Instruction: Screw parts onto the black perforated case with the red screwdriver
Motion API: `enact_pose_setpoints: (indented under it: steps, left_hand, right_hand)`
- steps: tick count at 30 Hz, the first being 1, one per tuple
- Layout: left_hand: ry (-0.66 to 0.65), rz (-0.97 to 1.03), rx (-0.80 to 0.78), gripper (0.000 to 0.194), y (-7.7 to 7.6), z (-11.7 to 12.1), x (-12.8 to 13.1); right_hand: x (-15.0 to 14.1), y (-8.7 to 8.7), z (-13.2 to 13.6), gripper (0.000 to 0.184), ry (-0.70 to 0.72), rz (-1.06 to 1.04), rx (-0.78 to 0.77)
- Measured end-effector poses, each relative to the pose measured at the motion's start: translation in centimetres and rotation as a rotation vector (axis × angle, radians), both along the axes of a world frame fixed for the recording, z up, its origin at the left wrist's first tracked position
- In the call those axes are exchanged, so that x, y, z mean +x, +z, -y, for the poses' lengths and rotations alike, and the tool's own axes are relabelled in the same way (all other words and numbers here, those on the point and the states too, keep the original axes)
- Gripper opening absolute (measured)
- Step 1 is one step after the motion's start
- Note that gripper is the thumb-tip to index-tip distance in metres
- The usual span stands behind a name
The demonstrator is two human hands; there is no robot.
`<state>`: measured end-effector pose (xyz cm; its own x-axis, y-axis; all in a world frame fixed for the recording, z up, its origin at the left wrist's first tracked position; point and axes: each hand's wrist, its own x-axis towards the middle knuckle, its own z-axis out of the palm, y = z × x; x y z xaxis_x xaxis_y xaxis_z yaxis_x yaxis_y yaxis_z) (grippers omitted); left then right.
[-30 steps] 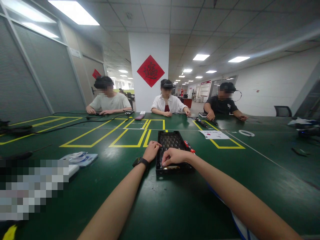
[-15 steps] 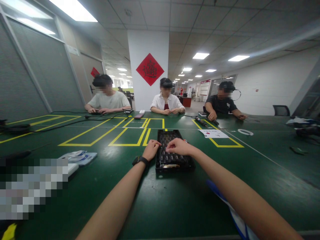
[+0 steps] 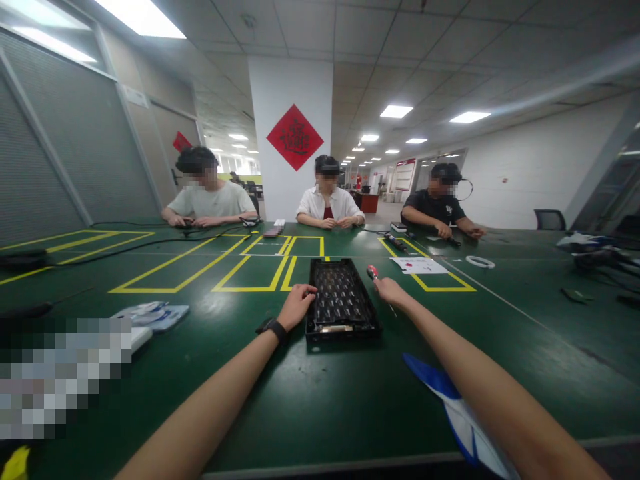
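Observation:
A black tray (image 3: 341, 325) with rows of small parts lies on the green table (image 3: 350, 400) in front of me. My left hand (image 3: 296, 305), with a black watch on the wrist, rests against the tray's left rim and holds it. My right hand (image 3: 389, 291) is just right of the tray, its fingers closed over a red-handled screwdriver (image 3: 372, 271) that lies on the table. The red handle end sticks out beyond my fingertips.
Three people sit across the table, their hands on it. A sheet of paper (image 3: 419, 265) and a white tape ring (image 3: 480, 262) lie to the far right. Blue-white packets (image 3: 150, 315) are at the left. A blue and white bag (image 3: 453, 410) lies under my right forearm. Yellow tape lines (image 3: 250, 272) mark the table.
My right hand left the inside of the tray and moved right onto the red-handled screwdriver. My left hand stayed at the tray's left rim. The view shifted slightly.

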<state>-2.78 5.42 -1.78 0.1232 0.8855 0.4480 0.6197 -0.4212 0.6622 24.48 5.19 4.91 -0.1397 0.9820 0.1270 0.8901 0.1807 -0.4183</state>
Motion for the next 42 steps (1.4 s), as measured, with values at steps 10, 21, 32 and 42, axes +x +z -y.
enact_pose_setpoints:
  steps: [10,21,32,42]
  left_hand:
    - [-0.113,0.046,0.234,0.022,3.3,6.1,0.8]
    - [-0.291,0.071,0.057,0.025,3.3,8.3,1.3]
    - [-0.273,0.114,0.052,0.022,3.2,8.0,1.4]
    - [-0.235,0.12,0.068,0.024,3.4,8.1,2.0]
  right_hand:
    - [-10.1,-0.3,3.9,0.037,0.358,-1.265,-0.051]
    - [-10.2,-1.0,7.2,0.033,0.529,-1.292,0.103]
    - [-10.1,-1.5,7.1,0.027,0.575,-1.285,0.121]
    - [-9.6,-1.5,6.5,0.03,0.559,-1.377,0.025]
